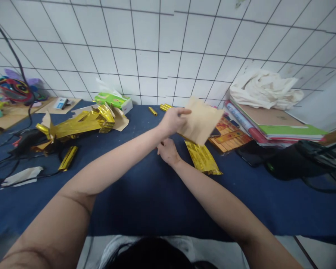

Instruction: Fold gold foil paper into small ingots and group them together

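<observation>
My left hand (172, 121) pinches a sheet of tan paper (203, 121) by its left edge, thumb on top, raised over the table. The sheet is a little blurred. Just below, my right hand (168, 152) lies low near the tabletop with its fingers curled, partly covered by my left wrist; what they hold, if anything, is hidden. To its right lies a crinkled sheet of gold foil (204, 158), partly under the tan paper in this view. Small gold foil rolls (165, 107) rest behind my left hand, with another gold roll (152, 111) nearby.
Torn gold foil paper (81, 123) and a gold roll (68, 158) lie left, near black cables (16, 164). A green tissue box (113, 101) stands by the tiled wall. On the right are an orange packet (229, 135), stacked folders (282, 125) under white cloth (264, 89), and a dark mug-like container (294, 164).
</observation>
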### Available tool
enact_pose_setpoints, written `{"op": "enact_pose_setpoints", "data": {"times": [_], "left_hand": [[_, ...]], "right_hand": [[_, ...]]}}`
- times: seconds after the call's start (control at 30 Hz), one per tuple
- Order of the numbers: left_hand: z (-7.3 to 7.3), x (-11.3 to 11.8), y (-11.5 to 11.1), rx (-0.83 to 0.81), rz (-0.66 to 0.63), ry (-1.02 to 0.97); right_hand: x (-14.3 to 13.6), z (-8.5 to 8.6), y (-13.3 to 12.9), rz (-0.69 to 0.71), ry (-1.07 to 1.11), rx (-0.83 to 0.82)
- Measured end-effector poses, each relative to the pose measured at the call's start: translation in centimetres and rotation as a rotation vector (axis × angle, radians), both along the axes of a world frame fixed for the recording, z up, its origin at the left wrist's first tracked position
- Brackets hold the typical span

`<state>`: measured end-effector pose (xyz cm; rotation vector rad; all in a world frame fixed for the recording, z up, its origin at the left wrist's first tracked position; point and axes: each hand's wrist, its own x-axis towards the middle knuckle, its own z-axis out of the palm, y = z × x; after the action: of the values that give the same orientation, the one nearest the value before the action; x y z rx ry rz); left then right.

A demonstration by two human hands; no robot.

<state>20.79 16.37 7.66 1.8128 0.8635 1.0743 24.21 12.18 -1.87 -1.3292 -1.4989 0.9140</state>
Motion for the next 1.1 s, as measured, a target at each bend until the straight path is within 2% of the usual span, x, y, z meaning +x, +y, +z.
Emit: {"op": "enact_pose_setpoints", "data": {"times": [0.07,0.13,0.17,0.27,0.33,0.43,0.53,0.73,0.83,1.0,1.1], "left_hand": [[0.2,-2.9,1.0,-0.003,0.061,-0.032],[-0.2,-5.8,1.7,-0.038,0.082,-0.018],[-0.6,-7.1,1.9,-0.011,0.106,0.022],[-2.6,-10.2,1.6,0.228,0.171,0.314],[-3.9,-11.3,0.8,0.331,0.103,0.465],[-5.3,-11.9,-0.6,0.377,0.035,0.541],[-5.9,-12.4,-0.8,0.312,0.068,0.49],[-6.2,-13.5,0.7,-0.169,0.131,0.197],[-6.1,-13.4,0.8,-0.284,0.145,0.075],[-5.9,-13.0,0.3,-0.295,0.143,0.005],[-6.2,-12.7,0.0,-0.236,0.174,-0.055]], "right_hand": [[0.0,0.3,-0.1,-0.008,0.057,-0.019],[0.4,0.7,0.1,-0.023,0.224,-0.064],[0.6,0.9,0.2,-0.03,0.383,-0.106],[1.0,1.4,0.5,0.035,0.743,-0.189],[1.0,1.3,0.5,0.038,0.769,-0.166],[0.7,0.6,0.5,-0.056,0.678,-0.062],[0.5,-0.2,0.8,-0.181,0.623,0.007],[0.8,-0.6,1.2,-0.269,0.6,-0.007],[1.2,-0.6,1.3,-0.322,0.604,0.03],[1.6,-0.4,1.3,-0.391,0.611,0.098],[1.4,0.0,0.9,-0.305,0.639,0.038]]}}
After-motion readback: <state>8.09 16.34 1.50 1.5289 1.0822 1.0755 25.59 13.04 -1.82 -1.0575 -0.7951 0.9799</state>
